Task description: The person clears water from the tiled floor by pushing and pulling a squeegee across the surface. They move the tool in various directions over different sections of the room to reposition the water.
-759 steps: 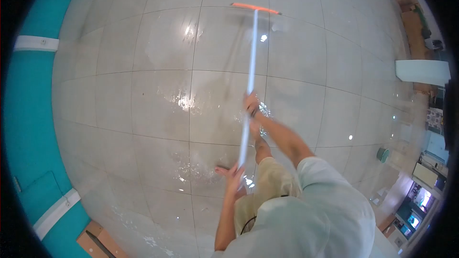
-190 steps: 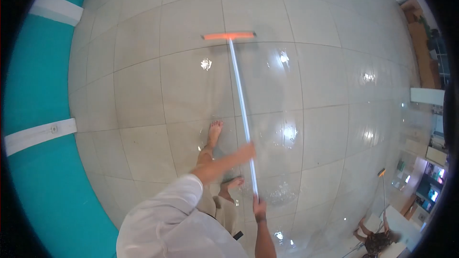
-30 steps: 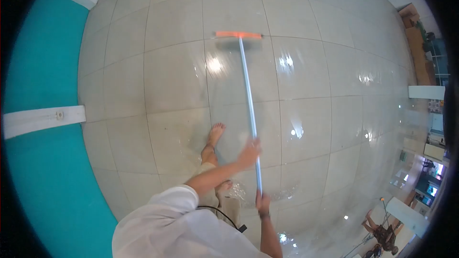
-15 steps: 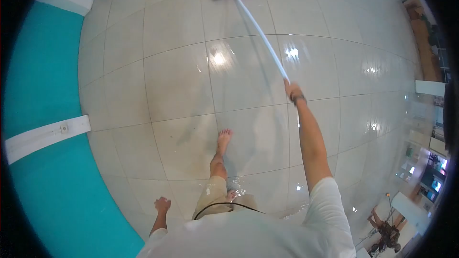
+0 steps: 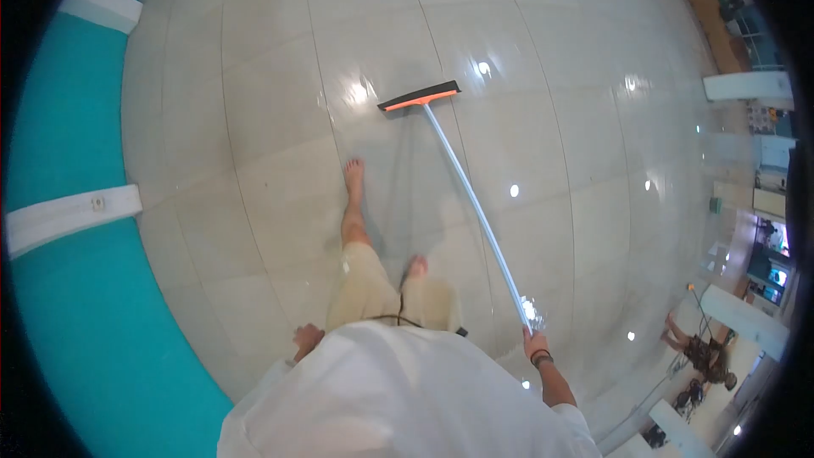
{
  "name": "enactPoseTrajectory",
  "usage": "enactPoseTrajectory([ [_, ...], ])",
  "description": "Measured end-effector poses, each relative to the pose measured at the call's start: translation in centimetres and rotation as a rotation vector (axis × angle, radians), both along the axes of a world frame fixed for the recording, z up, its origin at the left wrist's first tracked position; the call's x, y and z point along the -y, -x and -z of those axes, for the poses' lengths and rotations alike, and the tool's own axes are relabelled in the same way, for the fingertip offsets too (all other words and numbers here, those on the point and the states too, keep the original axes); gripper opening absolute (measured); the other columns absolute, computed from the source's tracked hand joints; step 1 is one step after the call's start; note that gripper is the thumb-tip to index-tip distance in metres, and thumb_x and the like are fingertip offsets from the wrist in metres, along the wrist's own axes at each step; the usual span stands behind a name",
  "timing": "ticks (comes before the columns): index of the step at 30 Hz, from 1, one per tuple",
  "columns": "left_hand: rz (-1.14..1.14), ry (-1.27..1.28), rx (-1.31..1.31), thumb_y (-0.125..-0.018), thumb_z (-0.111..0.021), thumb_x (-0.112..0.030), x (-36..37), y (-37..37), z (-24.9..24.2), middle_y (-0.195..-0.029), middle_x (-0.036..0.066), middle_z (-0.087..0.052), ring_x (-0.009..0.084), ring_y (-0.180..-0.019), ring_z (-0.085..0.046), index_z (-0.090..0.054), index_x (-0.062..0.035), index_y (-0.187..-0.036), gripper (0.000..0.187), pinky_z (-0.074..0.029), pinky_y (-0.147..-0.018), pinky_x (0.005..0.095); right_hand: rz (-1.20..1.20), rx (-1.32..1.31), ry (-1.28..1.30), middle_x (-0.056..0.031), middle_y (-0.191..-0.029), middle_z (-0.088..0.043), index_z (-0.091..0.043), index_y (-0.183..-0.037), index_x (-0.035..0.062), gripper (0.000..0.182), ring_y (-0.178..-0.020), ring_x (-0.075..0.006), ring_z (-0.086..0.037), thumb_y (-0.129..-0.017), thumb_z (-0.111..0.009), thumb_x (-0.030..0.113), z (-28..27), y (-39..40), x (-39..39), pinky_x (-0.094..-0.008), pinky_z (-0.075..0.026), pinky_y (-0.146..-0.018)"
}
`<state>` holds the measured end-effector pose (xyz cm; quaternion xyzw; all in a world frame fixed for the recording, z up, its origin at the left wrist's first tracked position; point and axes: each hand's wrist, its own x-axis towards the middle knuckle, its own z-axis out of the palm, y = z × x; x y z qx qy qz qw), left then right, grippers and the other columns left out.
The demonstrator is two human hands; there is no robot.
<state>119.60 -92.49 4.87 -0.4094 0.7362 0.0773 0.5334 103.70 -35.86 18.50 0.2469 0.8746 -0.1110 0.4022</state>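
My right hand is wrapped round the end of the pale blue handle of a floor squeegee, low at the right of my body. The handle slants up and left to the squeegee head, an orange bar with a wide black rubber blade on its far side. Glossy floor tiles lie around the head. Beside my left hip, my left hand hangs with nothing in it, fingers loosely bent and partly apart.
A teal wall with white pillars runs along the left. My bare foot stands forward on the wet, shiny tiled floor. At the lower right another person is near a long-handled tool, with white pillars and furniture about.
My right hand has drawn back towards my body, pulling the squeegee head nearer. The black blade now shows broadly. My view has shifted, and my left hand is closer to my hip.
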Motion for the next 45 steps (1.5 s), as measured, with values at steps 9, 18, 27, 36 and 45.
enactPoseTrajectory([
  [9,0.093,0.056,-0.244,-0.07,-0.049,-0.033,-4.9,4.3,-4.9,-0.102,0.015,-0.047,0.0305,-0.1,-0.041,-0.055,-0.0103,-0.093,0.033,-0.034,-0.081,0.0449,0.105,0.263,-0.19,-0.0256,-0.079,-0.053,-0.056,-0.08,-0.0047,0.059,-0.08,-0.0397,-0.05,-0.078,-0.031,0.049,-17.8,-30.1,-13.8,-0.0429,-0.039,-0.07],
  [18,-0.035,-0.07,-0.04,-0.065,-0.05,-0.031,-5.2,-3.5,-3.6,-0.105,0.017,-0.048,0.0331,-0.099,-0.044,-0.055,-0.0081,-0.096,0.038,-0.037,-0.081,0.0411,0.315,0.404,-0.315,-0.0192,-0.061,-0.055,-0.058,-0.064,0.0002,0.065,-0.065,-0.0281,-0.056,-0.071,-0.035,0.06,-22.2,-43.9,-18.3,-0.0376,-0.042,-0.06],
  [27,-0.123,-0.05,-0.005,-0.066,-0.05,-0.03,-4.4,-8.5,-1.4,-0.097,0.017,-0.054,0.029,-0.094,-0.049,-0.058,-0.0054,-0.088,0.035,-0.039,-0.079,0.0372,0.358,-0.184,-0.068,-0.0186,-0.055,-0.052,-0.052,-0.057,-0.0018,0.058,-0.056,-0.0302,-0.052,-0.079,-0.033,0.048,-5.4,-18.6,-9.5,-0.0408,-0.036,-0.051],
  [36,-0.261,0.044,-1.064,-0.069,-0.055,-0.021,-10.2,7.0,-10.3,-0.079,0.013,-0.057,0.0258,-0.081,-0.052,-0.056,-0.0044,-0.077,0.018,-0.039,-0.072,0.0337,-0.026,-0.28,0.041,-0.0293,-0.085,-0.051,-0.053,-0.086,-0.0089,0.072,-0.087,-0.0398,-0.048,-0.075,-0.028,0.058,5.2,23.4,-11.9,-0.0421,-0.039,-0.074],
  [45,0.233,0.025,-1.138,-0.064,-0.06,-0.023,-19.8,14.5,-13.5,-0.09,0.015,-0.051,0.0307,-0.09,-0.044,-0.056,-0.01,-0.081,0.021,-0.034,-0.079,0.0386,0.007,-0.082,0.003,-0.0295,-0.089,-0.05,-0.051,-0.088,-0.0088,0.072,-0.089,-0.0396,-0.048,-0.074,-0.03,0.059,3.7,6.8,-22.1,-0.0417,-0.039,-0.075],
])
